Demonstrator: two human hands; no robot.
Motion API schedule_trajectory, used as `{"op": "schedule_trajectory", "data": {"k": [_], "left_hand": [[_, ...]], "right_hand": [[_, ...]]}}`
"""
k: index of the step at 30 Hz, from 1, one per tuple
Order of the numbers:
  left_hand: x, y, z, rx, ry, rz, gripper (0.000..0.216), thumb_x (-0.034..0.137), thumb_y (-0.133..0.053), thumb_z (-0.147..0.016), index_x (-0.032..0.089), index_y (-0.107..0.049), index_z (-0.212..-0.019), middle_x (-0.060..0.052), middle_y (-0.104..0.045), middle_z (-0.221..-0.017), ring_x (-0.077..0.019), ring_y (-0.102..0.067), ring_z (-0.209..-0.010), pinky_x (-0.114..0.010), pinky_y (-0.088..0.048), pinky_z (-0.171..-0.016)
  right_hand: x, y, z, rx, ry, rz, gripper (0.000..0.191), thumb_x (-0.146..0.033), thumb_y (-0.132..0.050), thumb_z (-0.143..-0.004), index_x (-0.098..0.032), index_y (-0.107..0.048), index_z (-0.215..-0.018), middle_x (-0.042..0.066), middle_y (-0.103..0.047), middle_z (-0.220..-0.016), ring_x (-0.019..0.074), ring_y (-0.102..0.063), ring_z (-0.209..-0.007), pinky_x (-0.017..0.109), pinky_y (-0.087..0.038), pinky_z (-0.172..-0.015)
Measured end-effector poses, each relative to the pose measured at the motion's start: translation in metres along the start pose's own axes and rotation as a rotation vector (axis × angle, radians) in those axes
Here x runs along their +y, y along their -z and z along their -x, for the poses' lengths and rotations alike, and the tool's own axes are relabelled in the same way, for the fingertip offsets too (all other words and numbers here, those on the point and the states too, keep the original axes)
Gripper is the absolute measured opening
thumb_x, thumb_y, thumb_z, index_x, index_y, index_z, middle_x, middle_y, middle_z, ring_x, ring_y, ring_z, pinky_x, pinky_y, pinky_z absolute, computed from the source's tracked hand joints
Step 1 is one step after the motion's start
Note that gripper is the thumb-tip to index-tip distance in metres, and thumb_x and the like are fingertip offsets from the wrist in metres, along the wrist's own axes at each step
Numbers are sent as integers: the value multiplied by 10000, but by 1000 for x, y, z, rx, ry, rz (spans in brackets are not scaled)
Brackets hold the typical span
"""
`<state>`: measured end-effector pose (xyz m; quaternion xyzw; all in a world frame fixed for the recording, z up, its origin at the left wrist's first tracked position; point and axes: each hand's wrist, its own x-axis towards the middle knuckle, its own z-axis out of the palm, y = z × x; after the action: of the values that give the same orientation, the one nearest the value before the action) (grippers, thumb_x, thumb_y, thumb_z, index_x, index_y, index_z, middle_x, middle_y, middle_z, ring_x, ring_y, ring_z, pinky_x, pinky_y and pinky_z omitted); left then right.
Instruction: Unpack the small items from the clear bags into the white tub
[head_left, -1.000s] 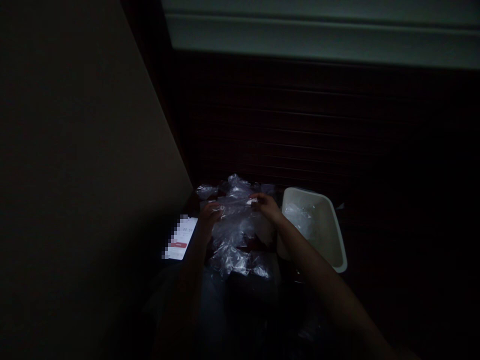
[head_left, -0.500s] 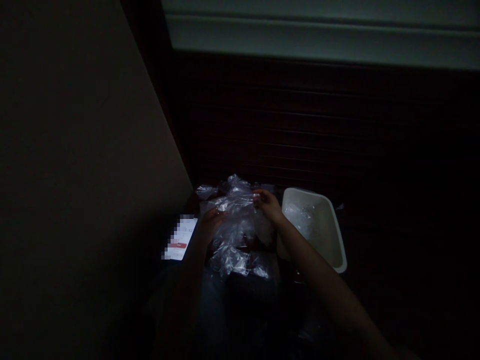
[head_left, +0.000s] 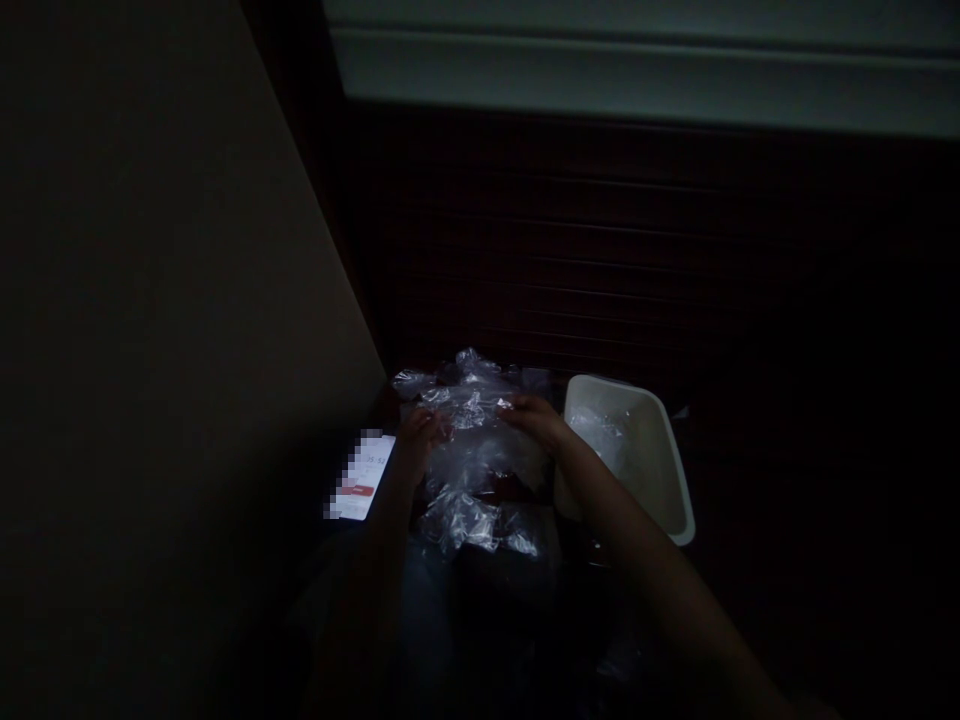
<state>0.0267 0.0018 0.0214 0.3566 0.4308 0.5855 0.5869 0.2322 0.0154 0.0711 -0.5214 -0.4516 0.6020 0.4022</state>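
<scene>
A crinkled clear plastic bag (head_left: 471, 405) stretches between my two hands. My left hand (head_left: 418, 438) is closed on its left side, fingers bent. At the right side, my right hand (head_left: 536, 418) pinches the plastic between thumb and fingers. More crumpled clear plastic (head_left: 469, 520) lies nearer to me, below the hands. Another shiny clump (head_left: 469, 360) sits just behind the held one. Dim light hides the fingertips in part, and the edges of the separate plastic pieces run together.
A white plastic basin (head_left: 679, 480) stands to the right, with some clear plastic (head_left: 596, 435) in it. On the left lies a lit phone (head_left: 367, 475). A pale wall (head_left: 187, 250) rises at the left, and dark slatted wood (head_left: 600, 230) stands behind.
My right hand has shifted slightly down, its fingers now straighter along the plastic. My left hand has turned and drawn a little leftward. The plastic between them has changed its folds.
</scene>
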Motion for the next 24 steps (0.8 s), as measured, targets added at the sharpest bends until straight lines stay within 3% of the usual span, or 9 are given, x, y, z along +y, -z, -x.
{"op": "schedule_trajectory", "data": {"k": [3, 7, 12, 19, 24], "left_hand": [[0, 1, 0, 13, -28, -16, 249, 340, -618, -632, 171, -499, -771, -25, -603, -794, -134, -589, -640, -283, -480, -589], [0, 2, -1, 14, -46, -35, 229, 332, -611, -637, 171, -504, -759, -26, -600, -809, -138, -594, -661, -258, -469, -559], [0, 2, -1, 24, -50, -23, 247, 337, -611, -627, 163, -496, -758, -16, -598, -753, -140, -599, -656, -245, -461, -555], [3, 3, 1, -37, -10, -22, 304, 318, -653, -593, 165, -509, -813, -33, -621, -833, -155, -611, -685, -320, -483, -657], [-1, 6, 2, -68, -8, -144, 344, 315, -672, -570, 163, -562, -858, -63, -637, -847, -174, -612, -728, -321, -487, -686]], "right_hand": [[1, -1, -1, 1, -43, -2, 211, -277, -687, -533, -149, -556, -639, -26, -544, -606, 68, -493, -534, 205, -417, -542], [0, -3, 0, 17, -118, -46, 191, -288, -639, -602, -185, -536, -724, -31, -552, -639, 79, -522, -527, 227, -444, -527], [2, -3, -1, -70, -72, 38, 228, -226, -689, -543, -167, -558, -721, -18, -573, -649, 89, -541, -580, 207, -438, -543], [1, -2, -2, 19, -56, -4, 146, -174, -634, -558, -161, -536, -666, -12, -583, -670, 88, -548, -574, 204, -432, -529], [0, -1, -3, 33, -14, -4, 142, -212, -621, -575, -162, -540, -679, -6, -598, -643, 94, -555, -551, 198, -418, -504]]}}
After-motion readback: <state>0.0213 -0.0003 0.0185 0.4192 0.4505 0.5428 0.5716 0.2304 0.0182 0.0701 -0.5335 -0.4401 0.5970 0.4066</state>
